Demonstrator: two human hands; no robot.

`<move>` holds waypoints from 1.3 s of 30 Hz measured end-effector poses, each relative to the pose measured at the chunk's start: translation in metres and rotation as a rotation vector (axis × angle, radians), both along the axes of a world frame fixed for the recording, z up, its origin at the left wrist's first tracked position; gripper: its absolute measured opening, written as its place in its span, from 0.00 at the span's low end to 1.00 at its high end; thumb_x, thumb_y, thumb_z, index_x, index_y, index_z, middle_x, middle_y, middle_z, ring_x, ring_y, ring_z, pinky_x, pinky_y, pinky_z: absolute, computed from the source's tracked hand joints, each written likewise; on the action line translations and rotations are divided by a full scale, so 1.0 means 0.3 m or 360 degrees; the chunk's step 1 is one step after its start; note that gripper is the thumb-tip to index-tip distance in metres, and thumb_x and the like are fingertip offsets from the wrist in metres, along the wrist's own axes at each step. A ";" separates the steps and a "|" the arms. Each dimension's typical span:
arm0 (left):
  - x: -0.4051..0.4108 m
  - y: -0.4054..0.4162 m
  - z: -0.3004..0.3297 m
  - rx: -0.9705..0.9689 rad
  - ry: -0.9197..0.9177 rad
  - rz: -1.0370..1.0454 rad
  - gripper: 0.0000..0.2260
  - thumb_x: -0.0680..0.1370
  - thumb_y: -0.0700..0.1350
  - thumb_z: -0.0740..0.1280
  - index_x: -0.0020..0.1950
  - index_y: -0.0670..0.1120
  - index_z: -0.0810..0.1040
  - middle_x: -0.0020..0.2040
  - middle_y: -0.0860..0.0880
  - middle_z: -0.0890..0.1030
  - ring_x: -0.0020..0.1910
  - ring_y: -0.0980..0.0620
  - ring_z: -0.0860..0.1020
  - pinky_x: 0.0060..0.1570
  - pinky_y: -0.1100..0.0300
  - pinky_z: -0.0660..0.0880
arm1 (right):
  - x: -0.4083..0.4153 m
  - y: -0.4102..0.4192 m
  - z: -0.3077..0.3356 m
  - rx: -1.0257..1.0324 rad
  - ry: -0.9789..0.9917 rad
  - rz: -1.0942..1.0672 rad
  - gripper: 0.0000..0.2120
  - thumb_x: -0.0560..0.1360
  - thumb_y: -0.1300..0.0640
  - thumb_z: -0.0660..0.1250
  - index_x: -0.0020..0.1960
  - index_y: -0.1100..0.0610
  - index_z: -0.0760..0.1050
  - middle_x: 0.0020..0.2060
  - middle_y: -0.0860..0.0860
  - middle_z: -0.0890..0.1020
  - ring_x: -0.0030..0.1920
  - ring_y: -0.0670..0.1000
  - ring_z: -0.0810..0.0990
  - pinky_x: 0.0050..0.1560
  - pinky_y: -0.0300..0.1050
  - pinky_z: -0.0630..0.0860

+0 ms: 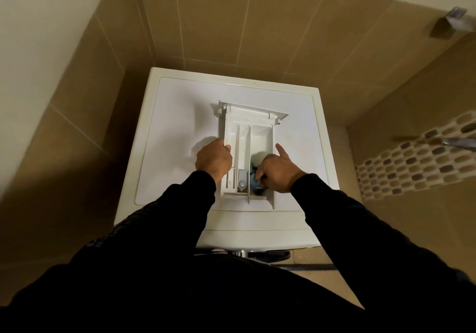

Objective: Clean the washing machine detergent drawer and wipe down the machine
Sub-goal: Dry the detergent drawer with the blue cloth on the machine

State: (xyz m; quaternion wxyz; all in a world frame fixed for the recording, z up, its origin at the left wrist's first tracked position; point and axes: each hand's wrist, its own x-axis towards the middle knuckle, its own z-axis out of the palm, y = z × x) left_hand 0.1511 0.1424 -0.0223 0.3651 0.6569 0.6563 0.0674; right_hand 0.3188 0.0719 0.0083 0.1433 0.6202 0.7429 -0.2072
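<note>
The white detergent drawer (247,137) lies flat on top of the white washing machine (175,126), its front panel pointing toward the back wall. My left hand (213,160) grips the drawer's left wall, fingers curled over the rim. My right hand (277,171) holds a blue cloth (256,178) down inside the drawer's right compartment, with the thumb sticking out toward the far right. Most of the cloth is hidden under that hand.
Brown tiled walls close in behind and to the left of the machine. A mosaic tile band (417,167) runs along the right wall, with metal fittings (461,143) jutting out. The machine's door rim (257,254) shows below the front edge.
</note>
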 end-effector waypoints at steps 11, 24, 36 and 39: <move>-0.014 0.034 0.011 -0.0009 0.0069 -0.0088 0.13 0.82 0.50 0.55 0.54 0.45 0.76 0.53 0.44 0.82 0.49 0.37 0.81 0.54 0.49 0.78 | 0.025 -0.071 0.005 0.0432 0.0515 -0.0273 0.12 0.76 0.65 0.64 0.55 0.56 0.83 0.53 0.50 0.84 0.59 0.53 0.78 0.75 0.51 0.41; -0.010 0.029 -0.011 -0.0043 0.0046 -0.0078 0.14 0.82 0.51 0.54 0.57 0.46 0.75 0.56 0.44 0.81 0.50 0.37 0.81 0.55 0.48 0.78 | -0.062 -0.119 -0.075 0.0679 0.0064 -0.0172 0.09 0.67 0.56 0.56 0.34 0.53 0.74 0.29 0.48 0.80 0.39 0.57 0.77 0.51 0.54 0.64; 0.000 0.029 -0.016 -0.0020 0.0028 -0.0018 0.13 0.82 0.51 0.55 0.58 0.46 0.75 0.57 0.43 0.80 0.53 0.38 0.79 0.53 0.46 0.79 | -0.097 -0.219 -0.032 0.0748 0.0194 -0.0154 0.04 0.65 0.55 0.65 0.39 0.49 0.77 0.34 0.47 0.80 0.37 0.55 0.77 0.42 0.48 0.67; 0.005 0.028 -0.014 -0.0026 0.0042 -0.0019 0.14 0.82 0.51 0.54 0.60 0.47 0.74 0.58 0.43 0.79 0.55 0.39 0.79 0.53 0.46 0.79 | -0.118 -0.228 -0.056 0.0723 0.0150 -0.0135 0.06 0.64 0.52 0.70 0.41 0.48 0.78 0.39 0.47 0.78 0.38 0.55 0.77 0.44 0.49 0.69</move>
